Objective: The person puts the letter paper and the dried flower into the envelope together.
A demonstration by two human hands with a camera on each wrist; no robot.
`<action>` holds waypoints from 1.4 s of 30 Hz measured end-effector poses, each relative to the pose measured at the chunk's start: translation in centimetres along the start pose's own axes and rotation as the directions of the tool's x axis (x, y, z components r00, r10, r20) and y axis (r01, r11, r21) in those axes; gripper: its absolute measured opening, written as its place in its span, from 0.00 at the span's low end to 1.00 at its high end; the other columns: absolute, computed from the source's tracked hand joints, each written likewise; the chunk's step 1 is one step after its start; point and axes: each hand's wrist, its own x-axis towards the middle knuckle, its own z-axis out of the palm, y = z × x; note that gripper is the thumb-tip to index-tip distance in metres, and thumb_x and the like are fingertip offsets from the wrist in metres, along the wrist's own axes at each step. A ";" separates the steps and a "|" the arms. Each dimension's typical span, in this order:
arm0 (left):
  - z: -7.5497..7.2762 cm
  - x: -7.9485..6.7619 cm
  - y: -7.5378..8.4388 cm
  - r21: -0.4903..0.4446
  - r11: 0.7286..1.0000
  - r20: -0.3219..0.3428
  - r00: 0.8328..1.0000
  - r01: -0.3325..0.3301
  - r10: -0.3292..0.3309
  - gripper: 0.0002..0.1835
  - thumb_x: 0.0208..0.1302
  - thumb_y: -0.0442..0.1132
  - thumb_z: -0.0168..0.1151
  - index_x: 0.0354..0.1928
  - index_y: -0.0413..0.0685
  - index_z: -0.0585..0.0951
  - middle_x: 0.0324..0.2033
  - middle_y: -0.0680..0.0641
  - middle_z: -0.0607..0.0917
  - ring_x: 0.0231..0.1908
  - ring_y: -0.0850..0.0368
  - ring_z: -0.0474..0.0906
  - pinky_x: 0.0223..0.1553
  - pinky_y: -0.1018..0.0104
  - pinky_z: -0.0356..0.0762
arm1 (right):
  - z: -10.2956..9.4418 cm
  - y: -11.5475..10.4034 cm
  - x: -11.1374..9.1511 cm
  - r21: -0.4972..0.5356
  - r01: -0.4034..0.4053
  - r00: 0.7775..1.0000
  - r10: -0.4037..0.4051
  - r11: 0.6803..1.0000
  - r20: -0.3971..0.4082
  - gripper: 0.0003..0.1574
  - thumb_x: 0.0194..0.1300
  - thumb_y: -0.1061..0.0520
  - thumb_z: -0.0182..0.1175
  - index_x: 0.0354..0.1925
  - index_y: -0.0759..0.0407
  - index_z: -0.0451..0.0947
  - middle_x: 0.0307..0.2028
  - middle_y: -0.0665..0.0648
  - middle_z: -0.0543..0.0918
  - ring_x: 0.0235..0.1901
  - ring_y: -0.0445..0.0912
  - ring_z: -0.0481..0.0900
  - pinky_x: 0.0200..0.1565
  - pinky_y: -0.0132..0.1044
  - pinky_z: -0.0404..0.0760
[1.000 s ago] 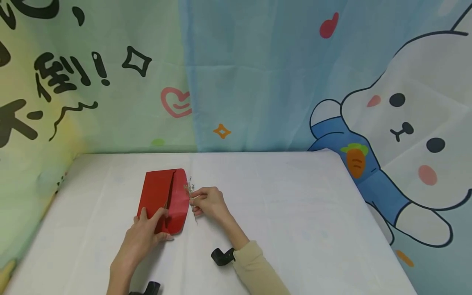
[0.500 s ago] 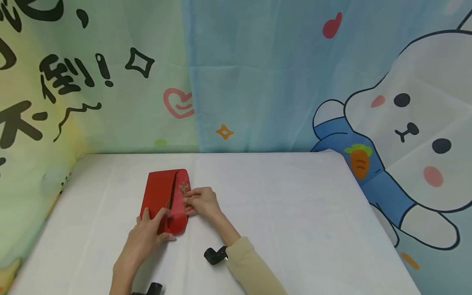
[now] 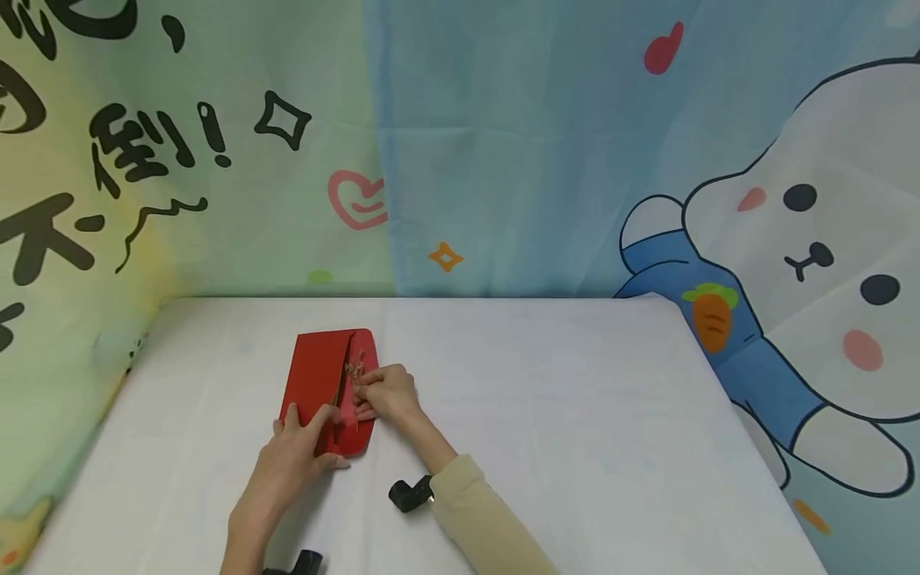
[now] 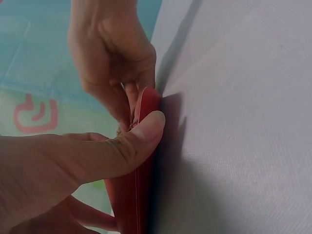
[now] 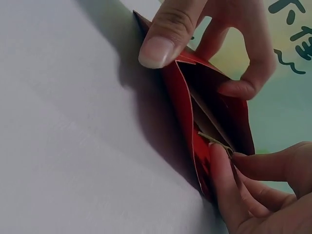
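A red envelope (image 3: 316, 371) stands out on the white table, its flap to the right and its mouth spread apart. My left hand (image 3: 291, 455) grips its near end, thumb on the edge and a finger at the mouth; in the right wrist view the left thumb (image 5: 168, 41) presses the corner. Over the flap, my right hand (image 3: 391, 398) pinches a small sprig of dried flowers (image 3: 354, 370) between thumb and fingertips. Its thin stem (image 5: 212, 139) shows inside the opening in the right wrist view. A pale brown layer (image 5: 207, 109) lies within the envelope.
A white cloth (image 3: 561, 415) covers the table. Behind it hangs a printed curtain (image 3: 503, 160) with a cartoon rabbit (image 3: 812, 239). Black camera mounts (image 3: 411, 493) sit at both wrists.
My right hand has brought the sprig leftward from beside the flap to over it, close to the envelope's mouth. My left hand keeps its grip. The head view has shifted slightly.
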 end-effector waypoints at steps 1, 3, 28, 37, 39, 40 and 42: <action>0.0 0.0 0.1 0.000 1.000 0.002 1.000 0.000 0.000 0.35 0.52 0.45 0.81 0.62 0.52 0.75 0.64 0.17 0.67 0.58 0.09 0.67 0.43 0.29 0.80 | 0.1 -0.1 0.0 0.007 -0.009 1.000 0.009 1.000 0.005 0.10 0.66 0.70 0.64 0.45 0.74 0.85 0.30 0.68 0.89 0.29 0.60 0.91 0.28 0.40 0.88; 0.1 0.1 0.1 0.001 1.000 0.008 1.000 0.002 -0.002 0.35 0.52 0.45 0.81 0.62 0.52 0.75 0.64 0.17 0.67 0.58 0.09 0.67 0.43 0.29 0.80 | 0.2 -0.2 -0.1 0.014 -0.013 1.000 0.013 1.000 0.012 0.10 0.66 0.71 0.63 0.45 0.74 0.86 0.31 0.69 0.89 0.30 0.61 0.91 0.29 0.41 0.88; 0.4 0.2 0.0 0.002 1.000 0.009 1.000 -0.004 0.004 0.35 0.52 0.45 0.81 0.61 0.52 0.74 0.66 0.14 0.63 0.59 0.04 0.62 0.45 0.26 0.78 | 2.5 0.2 0.5 -0.026 -0.019 0.999 0.020 0.999 0.028 0.10 0.62 0.70 0.66 0.43 0.70 0.88 0.26 0.61 0.88 0.20 0.48 0.88 0.25 0.35 0.86; 0.6 0.3 0.2 0.046 0.999 0.009 1.000 0.008 -0.008 0.35 0.52 0.45 0.81 0.62 0.52 0.75 0.66 0.14 0.64 0.60 0.05 0.62 0.45 0.28 0.80 | 2.9 0.9 1.0 -0.248 0.089 0.992 -0.108 0.965 -0.064 0.06 0.60 0.67 0.69 0.37 0.63 0.91 0.23 0.56 0.89 0.12 0.40 0.82 0.20 0.27 0.81; 0.6 0.3 0.3 0.062 0.998 0.008 1.000 0.005 -0.006 0.35 0.52 0.45 0.81 0.61 0.52 0.76 0.65 0.14 0.65 0.59 0.06 0.64 0.44 0.29 0.81 | 2.8 0.9 0.9 -0.279 0.114 0.987 -0.141 0.954 -0.078 0.05 0.61 0.65 0.70 0.37 0.62 0.91 0.23 0.55 0.89 0.11 0.38 0.80 0.20 0.27 0.80; 0.6 0.3 0.3 0.070 0.998 0.009 1.000 0.004 -0.005 0.35 0.51 0.46 0.81 0.61 0.52 0.76 0.65 0.14 0.65 0.59 0.07 0.64 0.44 0.29 0.81 | 2.7 0.9 0.9 -0.293 0.132 0.984 -0.161 0.947 -0.080 0.06 0.61 0.65 0.70 0.37 0.62 0.91 0.23 0.54 0.88 0.10 0.37 0.79 0.20 0.27 0.79; 0.6 0.3 0.3 0.079 0.997 0.011 1.000 0.002 -0.002 0.35 0.51 0.46 0.81 0.61 0.52 0.76 0.64 0.14 0.65 0.59 0.08 0.65 0.43 0.30 0.82 | 2.6 1.0 0.8 -0.290 0.152 0.982 -0.178 0.945 -0.066 0.07 0.62 0.65 0.69 0.39 0.62 0.91 0.21 0.53 0.88 0.09 0.36 0.77 0.19 0.26 0.79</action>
